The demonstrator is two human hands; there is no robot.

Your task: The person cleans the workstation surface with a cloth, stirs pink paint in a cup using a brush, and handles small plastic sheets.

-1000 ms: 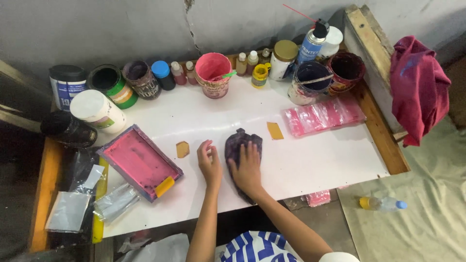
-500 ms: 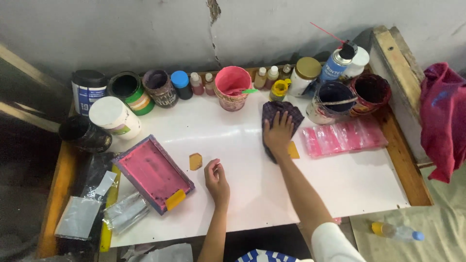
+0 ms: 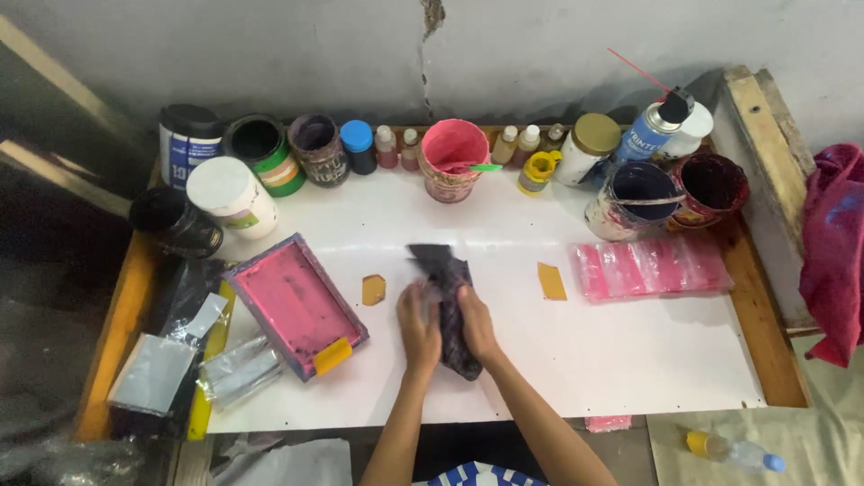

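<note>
At the near edge of the white worktop [image 3: 630, 360], both hands are pressing on a dark, stained, crumpled cloth rag [image 3: 447, 301] that is lying near the middle of the board. The left hand [image 3: 419, 326] is gripping the rag's left edge with fingers curled into the fabric, and the right hand [image 3: 477, 322] is lying on its right side, fingers closing over the folds; both grips are clamped on the rag. Judging by this, the step in hand is gathering or folding the rag while wiping the board, and the next move is likely calling for a firm bunching of the cloth and a steady stroke that is steering around the small pieces beside it.

Just left of the hands an amber, flat, small chip [image 3: 373, 289] is lying, and a second amber rectangular strip [image 3: 551, 281] is sitting to the right. Further left, a pink-coated rectangular screen frame [image 3: 295, 304] is resting at a slant, and to the right a pink translucent plastic sheet [image 3: 650, 267] is lying flat.

Along the far edge, a pink ink-smeared tub [image 3: 453, 157], a dark purple open pot [image 3: 634, 198] and a blue spray can [image 3: 655, 129] are standing in a row against the wall
</note>
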